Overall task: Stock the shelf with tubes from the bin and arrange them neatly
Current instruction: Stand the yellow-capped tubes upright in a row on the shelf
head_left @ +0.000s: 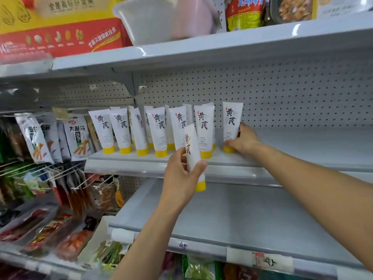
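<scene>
Several white tubes with yellow caps stand cap-down in rows on the middle shelf. My right hand grips the lower part of the rightmost tube, which stands upright on the shelf, apart from the rest. My left hand holds another white tube cap-down in front of the shelf edge, just before the row. A pale plastic bin sits on the top shelf above the tubes.
The middle shelf is bare to the right of the tubes. A bare lower shelf lies beneath it, with price labels on its front edge. Snack packets hang to the left. A red carton stands beside the bin.
</scene>
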Motion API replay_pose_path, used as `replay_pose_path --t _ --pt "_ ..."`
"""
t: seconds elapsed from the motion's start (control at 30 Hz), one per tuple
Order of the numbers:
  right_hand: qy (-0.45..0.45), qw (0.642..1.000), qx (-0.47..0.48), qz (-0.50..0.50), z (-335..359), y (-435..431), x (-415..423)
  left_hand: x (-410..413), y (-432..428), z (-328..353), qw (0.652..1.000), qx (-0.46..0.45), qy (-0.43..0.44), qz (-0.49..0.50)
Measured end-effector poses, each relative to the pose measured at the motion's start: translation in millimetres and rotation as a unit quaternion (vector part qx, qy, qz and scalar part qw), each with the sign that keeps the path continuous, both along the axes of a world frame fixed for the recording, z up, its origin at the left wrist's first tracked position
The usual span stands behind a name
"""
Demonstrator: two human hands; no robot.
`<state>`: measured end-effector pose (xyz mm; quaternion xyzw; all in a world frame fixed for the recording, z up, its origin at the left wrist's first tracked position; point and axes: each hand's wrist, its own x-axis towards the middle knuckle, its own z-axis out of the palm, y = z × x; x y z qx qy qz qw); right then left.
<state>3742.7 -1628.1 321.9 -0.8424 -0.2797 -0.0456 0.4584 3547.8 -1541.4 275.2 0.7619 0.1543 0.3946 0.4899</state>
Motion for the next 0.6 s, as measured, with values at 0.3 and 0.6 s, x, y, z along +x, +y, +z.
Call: replay_pose_path --t 0.3,0.6 --pt "0.016 0.999 -0.036 -0.004 -2 4 9 6 4 0 1.0 -0.018 0.005 -0.013" --pt "-0.044 0.993 0.012 0.111 7 -21 -58 3 -3 7 0.989 -0.128 -0.038 -0.058"
